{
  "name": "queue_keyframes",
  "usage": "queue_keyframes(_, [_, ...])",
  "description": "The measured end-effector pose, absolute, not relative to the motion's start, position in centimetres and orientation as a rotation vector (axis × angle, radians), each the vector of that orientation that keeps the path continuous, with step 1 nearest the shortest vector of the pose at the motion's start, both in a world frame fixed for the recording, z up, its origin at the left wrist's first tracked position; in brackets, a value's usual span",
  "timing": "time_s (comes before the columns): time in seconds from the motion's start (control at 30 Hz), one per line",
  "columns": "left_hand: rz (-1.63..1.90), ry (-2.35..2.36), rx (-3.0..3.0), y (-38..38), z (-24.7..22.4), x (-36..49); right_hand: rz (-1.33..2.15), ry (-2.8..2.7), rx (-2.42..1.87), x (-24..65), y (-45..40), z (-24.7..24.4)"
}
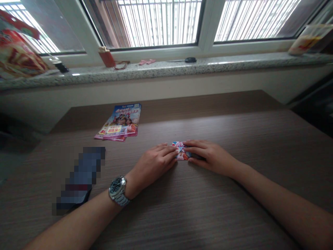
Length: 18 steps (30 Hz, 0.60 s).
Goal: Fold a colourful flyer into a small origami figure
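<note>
A small folded flyer [182, 155], printed in pink, white and blue, lies flat on the table between my hands. My left hand [161, 157] holds its left edge, the fingers close together and partly covering it. From the other side, my right hand [204, 152] rests its spread, stretched fingertips on the flyer's right part. Skin hides both side edges of the paper. A metal watch [118, 190] is on my left wrist.
A stack of printed flyers [122, 119] lies at the back left of the brown table [234, 125]. Nearer on the left is a pixelated phone-like thing [82, 177]. Scissors [190, 60], a red container [106, 57] and a red food bag [19, 52] sit on the windowsill.
</note>
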<state>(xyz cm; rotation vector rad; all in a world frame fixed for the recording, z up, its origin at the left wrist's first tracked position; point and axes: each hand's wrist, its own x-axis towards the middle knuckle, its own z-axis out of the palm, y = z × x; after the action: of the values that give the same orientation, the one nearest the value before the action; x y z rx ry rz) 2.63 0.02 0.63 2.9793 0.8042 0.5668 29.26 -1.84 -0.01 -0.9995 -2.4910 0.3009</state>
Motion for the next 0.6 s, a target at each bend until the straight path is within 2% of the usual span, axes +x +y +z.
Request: queue_keyframes(0.6, [0.601,0.8,2.946,0.01,0.43,2.54,0.219,-2.483,-0.961,29.17,-1.98,-0.27])
